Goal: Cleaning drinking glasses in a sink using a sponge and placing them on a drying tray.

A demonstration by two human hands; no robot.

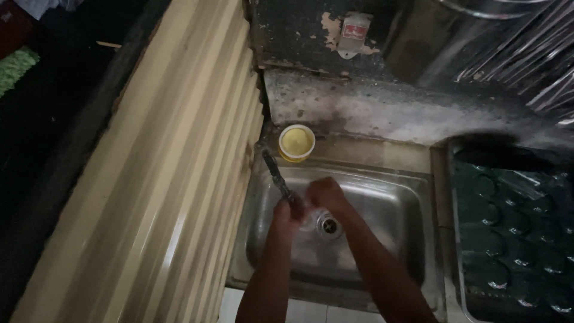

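The left hand (286,210) is closed in a grip around the dark handle of a knife (276,173), whose long blade slants up and away toward the sink's far left corner. The right hand (326,196) is curled in a loose fist just beside it, touching or almost touching the left one near the handle; whether it holds anything, such as a sponge or cloth, cannot be told in this dim light. Both hands are inside the steel sink (406,203), above the round drain (328,224).

The knife looks stiff and fairly light, and probably slick if wet, so the handle is the safe place to hold it, with fingers kept off the edge.

On the ledge behind the sink, near the blade's tip, stands a small yellow tub (296,142), open at the top. A pale ribbed wall panel (179,179) runs along the left. To the right lies a dark green embossed surface (514,239), and above it a stained, blackened wall (382,107).
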